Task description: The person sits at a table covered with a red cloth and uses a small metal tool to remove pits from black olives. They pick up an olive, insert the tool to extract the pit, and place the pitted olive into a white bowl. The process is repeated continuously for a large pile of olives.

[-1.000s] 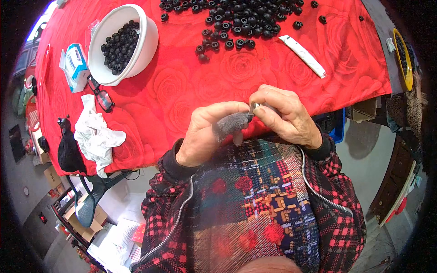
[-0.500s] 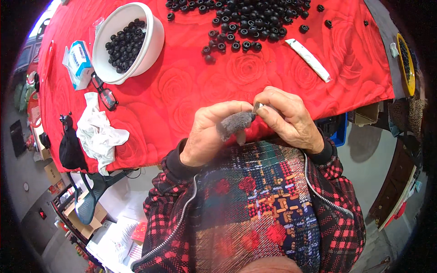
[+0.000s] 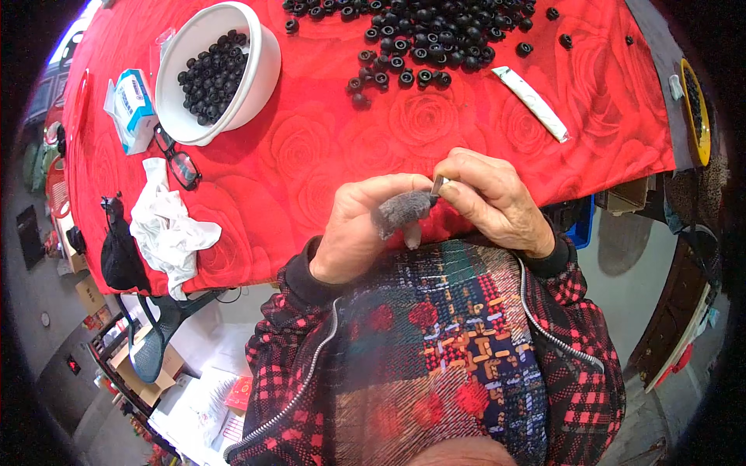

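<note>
Both hands meet close together over the near edge of the red table, just in front of my chest. My left hand [image 3: 350,221] is closed, with grey fuzzy cloth [image 3: 398,214] around its fingers. At the tip of those fingers it pinches a small black part [image 3: 433,200], mostly hidden. My right hand [image 3: 497,200] is closed too, pinching a small flat metal blade [image 3: 437,185] between thumb and forefinger. The blade's end touches or nearly touches the black part; I cannot tell which.
Loose round black parts [image 3: 435,39] lie heaped at the far middle. A white bowl [image 3: 264,74] holding more stands far left. Nearby are a blue-white box [image 3: 134,113], glasses [image 3: 183,167], white cloth [image 3: 167,225] and a black pouch [image 3: 123,252]. A white packet [image 3: 532,105] lies at the right.
Both hands stay in nearly the same place, still holding the blade and the small black part. The view has shifted very slightly.
</note>
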Available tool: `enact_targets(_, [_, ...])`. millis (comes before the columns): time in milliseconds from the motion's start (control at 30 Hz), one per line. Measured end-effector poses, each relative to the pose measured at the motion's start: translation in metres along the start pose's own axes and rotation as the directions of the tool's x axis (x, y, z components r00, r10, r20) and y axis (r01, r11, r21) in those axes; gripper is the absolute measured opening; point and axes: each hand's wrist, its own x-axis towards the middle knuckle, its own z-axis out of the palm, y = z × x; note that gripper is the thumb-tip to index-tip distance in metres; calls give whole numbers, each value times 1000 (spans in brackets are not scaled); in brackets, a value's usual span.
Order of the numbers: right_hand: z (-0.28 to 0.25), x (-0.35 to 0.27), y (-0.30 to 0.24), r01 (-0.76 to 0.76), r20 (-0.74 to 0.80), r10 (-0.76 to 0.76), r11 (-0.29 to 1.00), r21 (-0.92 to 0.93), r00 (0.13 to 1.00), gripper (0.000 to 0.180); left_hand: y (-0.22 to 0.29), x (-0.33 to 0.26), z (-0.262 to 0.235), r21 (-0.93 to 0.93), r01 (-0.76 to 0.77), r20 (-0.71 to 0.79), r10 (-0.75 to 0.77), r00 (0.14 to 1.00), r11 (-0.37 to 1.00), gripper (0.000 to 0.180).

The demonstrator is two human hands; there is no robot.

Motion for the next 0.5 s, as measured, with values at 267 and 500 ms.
enact_targets(267, [-12, -6, -13, -75, 74, 58, 966, 249, 996, 8, 4, 7, 2, -27, -101, -138, 96, 986, 995, 18])
enact_targets(500, [13, 0, -19, -189, -175, 227, 960, 208, 958, 24, 1, 8, 4, 512, -409, -52, 503, 863, 755, 25])
